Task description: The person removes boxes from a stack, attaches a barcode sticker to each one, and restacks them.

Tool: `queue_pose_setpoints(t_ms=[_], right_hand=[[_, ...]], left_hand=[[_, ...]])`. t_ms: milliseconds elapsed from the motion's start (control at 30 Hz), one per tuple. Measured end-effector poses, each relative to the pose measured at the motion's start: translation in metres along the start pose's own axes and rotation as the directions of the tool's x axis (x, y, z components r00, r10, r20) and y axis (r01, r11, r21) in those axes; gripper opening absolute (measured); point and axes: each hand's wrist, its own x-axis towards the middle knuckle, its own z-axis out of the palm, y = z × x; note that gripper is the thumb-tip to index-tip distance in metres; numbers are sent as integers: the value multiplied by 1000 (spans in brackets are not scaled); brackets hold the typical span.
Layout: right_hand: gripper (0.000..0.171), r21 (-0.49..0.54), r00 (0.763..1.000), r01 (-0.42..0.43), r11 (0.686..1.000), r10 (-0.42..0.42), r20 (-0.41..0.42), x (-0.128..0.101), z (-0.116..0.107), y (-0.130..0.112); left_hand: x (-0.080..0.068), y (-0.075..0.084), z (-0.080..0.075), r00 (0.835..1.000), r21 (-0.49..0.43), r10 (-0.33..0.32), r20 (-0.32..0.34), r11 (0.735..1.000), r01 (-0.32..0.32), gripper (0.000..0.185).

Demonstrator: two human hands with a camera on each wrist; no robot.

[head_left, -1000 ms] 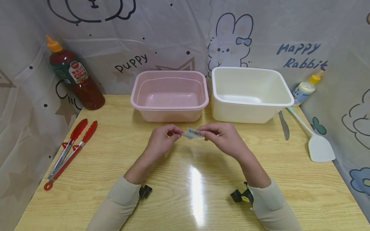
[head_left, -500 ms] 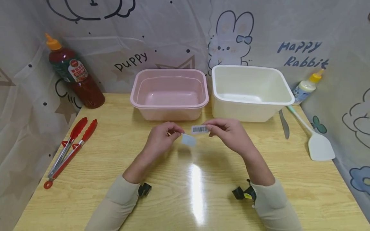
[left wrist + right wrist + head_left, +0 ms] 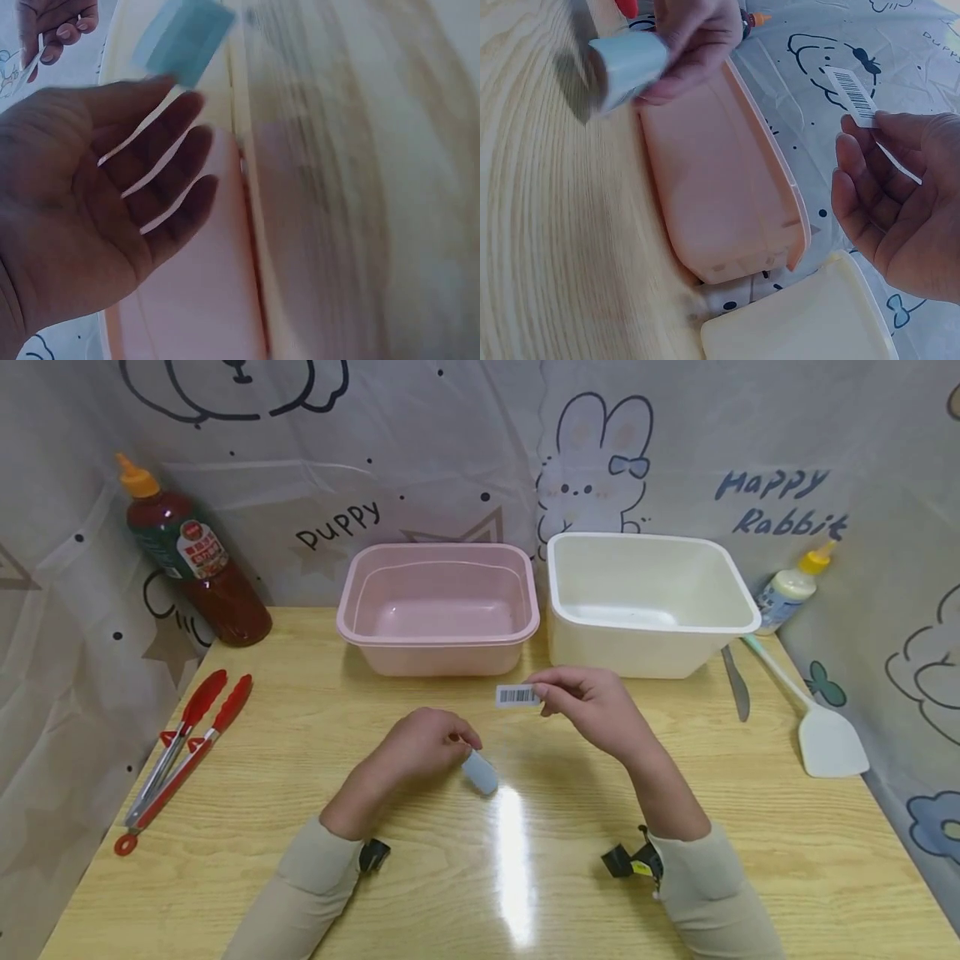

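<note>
Tabletop of pale wood, spread under everything. Backed at one o'clock by a white tub, and at twelve by a pink tub just beside it. Flanked at ten by a dark sauce bottle with an orange cap, at nine by red tongs, at three by a white spatula.

Nearer the middle, left hand low over the wood, fingertips pinching a pale blue backing slip that hung toward five o'clock and seemed almost to touch the surface. Right hand raised at about one o'clock from the left, in front of the white tub, thumb and forefinger gripping a barcode label by its right end, bars facing up, well apart from the slip.

Called, by the look of it, for a light pinch on one short edge only, sticky face kept off fingers and sleeve, label held flat and taut rather than curled, slip kept clear of it.
</note>
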Motion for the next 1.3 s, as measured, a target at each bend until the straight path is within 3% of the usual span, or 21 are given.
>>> queue_pose_setpoints(t_ms=[67, 200, 367, 467, 533, 633, 767, 833, 967, 1200, 1300], right_hand=[[19, 3, 1000, -2, 1000, 2, 3, 1, 0, 1], [20, 2, 1000, -14, 1000, 14, 9, 1, 1, 2], [21, -1, 1000, -28, 1000, 28, 12, 2, 1, 1], [20, 4, 999, -32, 999, 32, 17, 3, 2, 2], [20, 8, 999, -30, 1000, 30, 23, 3, 4, 2], [21, 11, 999, -19, 1000, 19, 29, 6, 8, 4], [21, 33, 999, 8, 999, -10, 46, 9, 18, 4], [21, 48, 998, 14, 999, -17, 62, 11, 24, 3], [21, 40, 996, 7, 999, -11, 94, 17, 36, 3], [24, 9, 995, -15, 1000, 14, 94, 33, 54, 6], [24, 49, 996, -43, 998, 39, 78, 42, 63, 11]], left_hand=[[-2, -1, 0, 998, 49, 44, 54, 998, -46, 19], [-3, -2, -1, 989, 96, 115, 90, 988, -123, 20], [-4, -2, -2, 991, 100, 101, 91, 989, -110, 21], [-5, 0, -5, 996, 82, 75, 51, 993, -79, 21], [-5, 2, -7, 998, 38, 61, 0, 997, -61, 22], [-6, 6, -11, 995, -111, 31, -94, 993, -41, 27], [-7, 11, -16, 975, -365, -46, -216, 930, -37, 30], [-7, 12, -18, 962, -444, -77, -260, 895, -48, 30], [-9, 10, -21, 949, -498, -112, -295, 865, -52, 22], [-6, -4, -22, 934, -536, -171, -313, 844, -25, 15], [-3, -10, -23, 926, -547, -194, -324, 837, -16, 16]])
